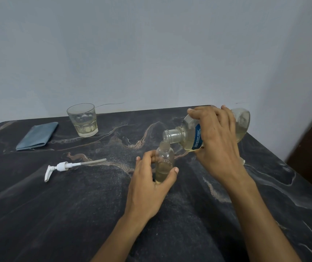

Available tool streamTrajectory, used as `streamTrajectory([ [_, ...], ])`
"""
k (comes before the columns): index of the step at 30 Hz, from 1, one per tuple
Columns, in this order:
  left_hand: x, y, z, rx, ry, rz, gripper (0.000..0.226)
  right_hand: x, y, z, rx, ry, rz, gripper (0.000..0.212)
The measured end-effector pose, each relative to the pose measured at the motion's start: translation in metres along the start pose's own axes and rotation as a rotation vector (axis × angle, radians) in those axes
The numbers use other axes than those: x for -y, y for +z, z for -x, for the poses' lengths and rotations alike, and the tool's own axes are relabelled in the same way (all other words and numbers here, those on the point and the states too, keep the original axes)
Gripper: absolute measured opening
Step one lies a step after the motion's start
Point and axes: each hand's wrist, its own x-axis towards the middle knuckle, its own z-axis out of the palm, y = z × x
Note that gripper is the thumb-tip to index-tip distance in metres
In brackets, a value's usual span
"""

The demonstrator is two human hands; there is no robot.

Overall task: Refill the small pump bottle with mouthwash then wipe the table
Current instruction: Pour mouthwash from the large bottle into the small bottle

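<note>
- Head view: my left hand (149, 183) curls round the small bottle (164, 163), upright on the table (75, 214), centre.
- My right hand (215, 137) grips the mouthwash bottle (189, 133), tipped, mouth over the small bottle's neck.
- Pump (64, 167) lies at 9 o'clock; cloth (38, 136) and glass (83, 120) at 10 o'clock.

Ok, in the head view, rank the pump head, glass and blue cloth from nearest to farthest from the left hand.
From the left hand:
1. Pump head, lying on the table to its left.
2. Glass, farther back left, by the wall.
3. Blue cloth, folded, far left.
</note>
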Motion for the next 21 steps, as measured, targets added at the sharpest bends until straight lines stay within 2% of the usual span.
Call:
streamTrajectory([
  [21,0.0029,0.0024,0.0001,-0.007,-0.016,0.043,0.035,-0.0003,0.0013,-0.0005,0.001,-0.002,-0.005,0.094],
])
